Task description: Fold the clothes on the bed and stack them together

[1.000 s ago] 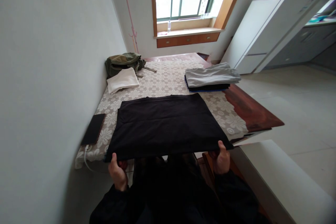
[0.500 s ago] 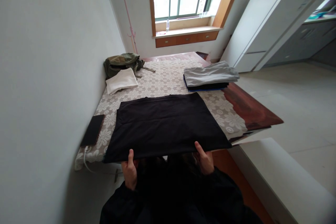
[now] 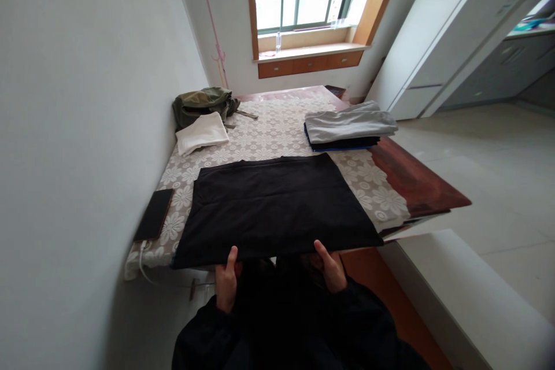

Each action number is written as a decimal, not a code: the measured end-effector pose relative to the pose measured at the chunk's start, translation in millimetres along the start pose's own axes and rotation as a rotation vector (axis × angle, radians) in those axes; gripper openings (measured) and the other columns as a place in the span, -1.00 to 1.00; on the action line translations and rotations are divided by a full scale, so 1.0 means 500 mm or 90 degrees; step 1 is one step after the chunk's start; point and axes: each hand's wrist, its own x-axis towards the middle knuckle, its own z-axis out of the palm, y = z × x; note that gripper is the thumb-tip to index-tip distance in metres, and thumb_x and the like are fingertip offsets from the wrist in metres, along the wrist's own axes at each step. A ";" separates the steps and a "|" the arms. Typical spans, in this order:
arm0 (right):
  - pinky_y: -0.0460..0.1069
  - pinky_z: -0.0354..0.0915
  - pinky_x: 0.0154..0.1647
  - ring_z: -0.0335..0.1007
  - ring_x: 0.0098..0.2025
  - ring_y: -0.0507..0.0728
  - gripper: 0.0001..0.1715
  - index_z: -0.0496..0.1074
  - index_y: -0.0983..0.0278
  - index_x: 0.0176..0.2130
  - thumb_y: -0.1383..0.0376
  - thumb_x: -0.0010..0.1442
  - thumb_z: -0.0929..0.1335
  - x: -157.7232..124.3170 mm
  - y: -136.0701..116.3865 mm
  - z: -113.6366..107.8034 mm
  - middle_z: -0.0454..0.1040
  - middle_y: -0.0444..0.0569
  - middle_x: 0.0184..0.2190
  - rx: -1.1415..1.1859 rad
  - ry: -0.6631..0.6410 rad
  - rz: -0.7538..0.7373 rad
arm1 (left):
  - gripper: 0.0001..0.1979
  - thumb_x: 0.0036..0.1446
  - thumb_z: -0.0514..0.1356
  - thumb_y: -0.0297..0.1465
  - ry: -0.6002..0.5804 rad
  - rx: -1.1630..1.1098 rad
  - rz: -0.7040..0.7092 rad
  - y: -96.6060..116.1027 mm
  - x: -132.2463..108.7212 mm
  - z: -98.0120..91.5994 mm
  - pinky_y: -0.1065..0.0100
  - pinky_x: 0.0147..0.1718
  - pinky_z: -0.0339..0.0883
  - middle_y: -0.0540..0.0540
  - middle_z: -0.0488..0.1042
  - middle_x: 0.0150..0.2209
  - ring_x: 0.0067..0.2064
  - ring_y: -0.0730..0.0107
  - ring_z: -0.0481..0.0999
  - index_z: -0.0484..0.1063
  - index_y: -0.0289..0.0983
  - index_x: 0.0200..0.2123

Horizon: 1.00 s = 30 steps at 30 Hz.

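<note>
A black cloth [image 3: 277, 208], folded into a wide flat piece, lies over the near part of the table. My left hand [image 3: 226, 283] grips its near edge left of the middle, thumb on top and fingers hidden underneath. Farther right, my right hand [image 3: 330, 269] pinches the same edge in the same way. Beyond the cloth on the right is a stack of folded clothes with a grey one [image 3: 351, 121] on top. At the back left, a folded white cloth [image 3: 202, 133] lies against a green backpack [image 3: 203, 105].
The table has a floral lace cover [image 3: 269, 127] and a bare reddish-brown corner [image 3: 420, 185]. A dark tablet [image 3: 155, 215] with a white cable lies at the left edge by the wall. A white bench-like surface [image 3: 468, 289] stands at the lower right.
Both hands have moved closer together along the near edge of the black cloth, the left one rightward and the right one leftward. The cloth lies nearly as before.
</note>
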 end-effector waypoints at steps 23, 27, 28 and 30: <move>0.21 0.38 0.20 0.55 0.05 0.37 -0.47 0.68 0.26 -0.20 -0.10 0.04 0.56 -0.072 0.010 0.165 0.69 0.09 -0.16 -0.053 -0.077 -0.041 | -0.56 0.12 0.33 0.04 -0.218 0.025 -0.047 0.009 -0.084 0.151 0.16 0.02 0.46 -0.18 0.66 -0.27 -0.11 0.08 0.63 0.60 -0.26 -0.31; 0.28 0.30 0.32 0.52 0.15 0.39 -0.48 0.68 0.26 -0.11 -0.07 0.13 0.50 -0.073 0.014 0.167 0.67 0.10 -0.02 -0.054 -0.052 -0.052 | -0.53 0.20 0.28 0.01 -0.211 0.030 0.006 0.001 -0.086 0.156 0.08 0.26 0.35 -0.26 0.66 0.01 0.14 0.01 0.58 0.62 -0.28 -0.11; 0.28 0.26 0.35 0.51 0.17 0.39 -0.47 0.68 0.26 -0.09 -0.07 0.14 0.50 -0.073 0.015 0.168 0.66 0.10 0.01 -0.059 -0.046 -0.060 | -0.53 0.21 0.28 0.01 -0.214 0.038 0.023 0.002 -0.086 0.157 0.07 0.28 0.33 -0.26 0.65 0.04 0.17 0.00 0.57 0.62 -0.28 -0.08; 0.29 0.19 0.41 0.48 0.21 0.38 -0.46 0.68 0.27 -0.07 -0.06 0.14 0.49 -0.074 0.016 0.173 0.65 0.11 0.04 -0.073 -0.028 -0.081 | -0.54 0.24 0.26 -0.01 -0.214 0.060 0.061 0.004 -0.085 0.159 0.05 0.32 0.29 -0.27 0.63 0.09 0.22 -0.01 0.54 0.61 -0.27 -0.05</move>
